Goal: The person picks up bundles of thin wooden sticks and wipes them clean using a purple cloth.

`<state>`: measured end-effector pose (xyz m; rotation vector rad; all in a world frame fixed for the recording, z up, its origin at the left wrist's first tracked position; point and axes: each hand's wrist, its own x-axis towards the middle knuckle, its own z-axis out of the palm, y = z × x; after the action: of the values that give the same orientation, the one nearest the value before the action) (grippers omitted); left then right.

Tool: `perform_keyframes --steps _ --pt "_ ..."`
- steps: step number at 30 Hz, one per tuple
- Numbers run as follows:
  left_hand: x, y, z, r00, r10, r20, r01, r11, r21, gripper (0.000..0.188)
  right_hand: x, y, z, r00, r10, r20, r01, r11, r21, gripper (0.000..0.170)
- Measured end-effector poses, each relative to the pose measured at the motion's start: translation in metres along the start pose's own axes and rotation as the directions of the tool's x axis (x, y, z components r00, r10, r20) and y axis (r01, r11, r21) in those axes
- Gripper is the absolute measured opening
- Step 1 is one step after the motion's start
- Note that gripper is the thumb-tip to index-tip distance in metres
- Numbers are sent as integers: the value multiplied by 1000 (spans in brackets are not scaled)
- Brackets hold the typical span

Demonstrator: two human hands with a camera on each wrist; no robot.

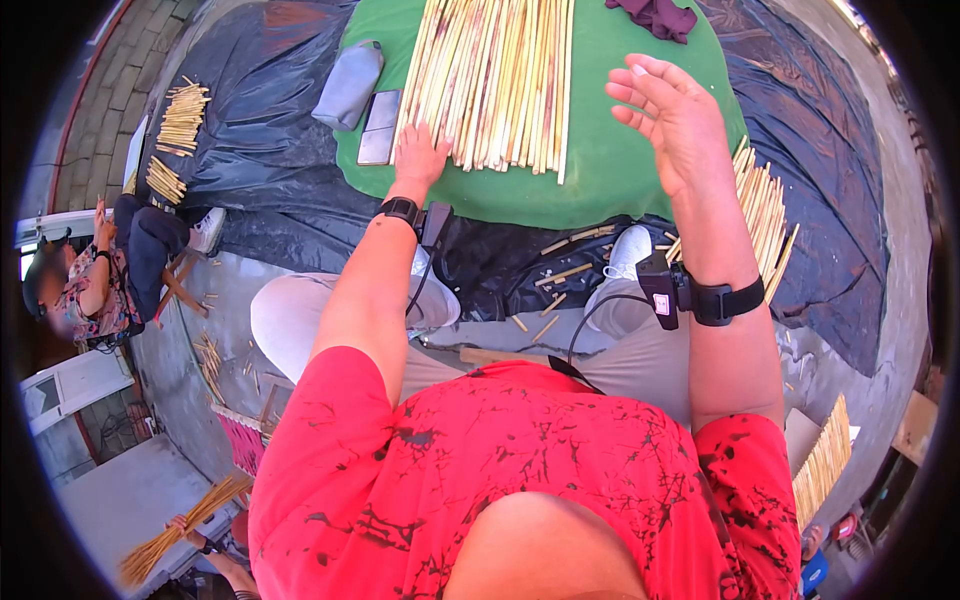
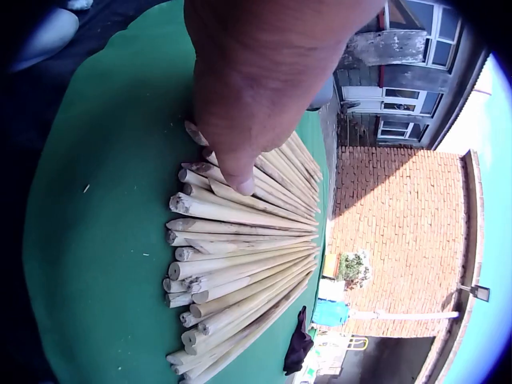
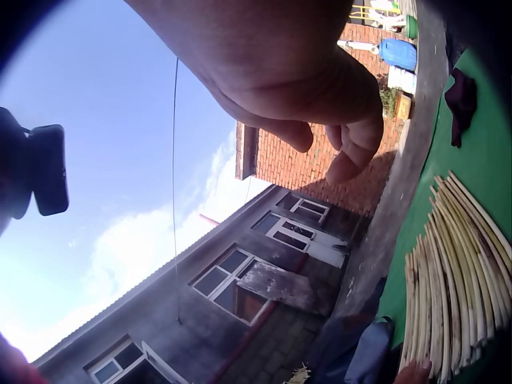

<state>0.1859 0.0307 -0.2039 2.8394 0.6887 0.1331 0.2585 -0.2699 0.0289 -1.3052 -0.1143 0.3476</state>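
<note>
A row of pale, peeled sticks [image 1: 490,90] lies side by side on a green cloth [image 1: 530,200]. My left hand [image 1: 420,158] rests on the near left ends of the row, its fingers spread over the sticks. In the left wrist view the thumb [image 2: 238,178] lies along the top of the sticks [image 2: 240,240]. My right hand [image 1: 675,120] is raised to the right of the row, fingers loosely bent and holding nothing. The right wrist view shows that hand [image 3: 304,96] up in the air, with the sticks [image 3: 456,280] lower right.
A grey pouch [image 1: 348,85] and a phone [image 1: 379,128] lie left of the row. A dark purple cloth [image 1: 658,17] is at the back right. More sticks [image 1: 765,215] are piled right of the green cloth. Another person [image 1: 90,270] sits at the left; cut pieces [image 1: 183,118] lie beyond.
</note>
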Motion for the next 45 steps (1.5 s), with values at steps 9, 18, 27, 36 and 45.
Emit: perform_keyframes --steps 9,18,27,36,45 --pt "-12 7 15 995 0 101 -3 999 34 77 3 3 5 1000 16 1 -16 1000 -22 28" --pt "7 37 3 986 97 -135 -103 994 -37 64 0 0 2 999 10 -50 -9 1000 8 27" --pt "67 109 -22 998 8 57 -4 998 -69 51 -3 -7 -2 996 30 -83 -27 999 35 29" --pt "51 194 17 981 178 73 -178 984 -13 82 -6 -7 -2 994 100 -54 -93 990 107 27" --pt "36 182 48 961 242 -133 -234 969 75 67 -14 -7 -8 992 123 27 -125 986 111 28"
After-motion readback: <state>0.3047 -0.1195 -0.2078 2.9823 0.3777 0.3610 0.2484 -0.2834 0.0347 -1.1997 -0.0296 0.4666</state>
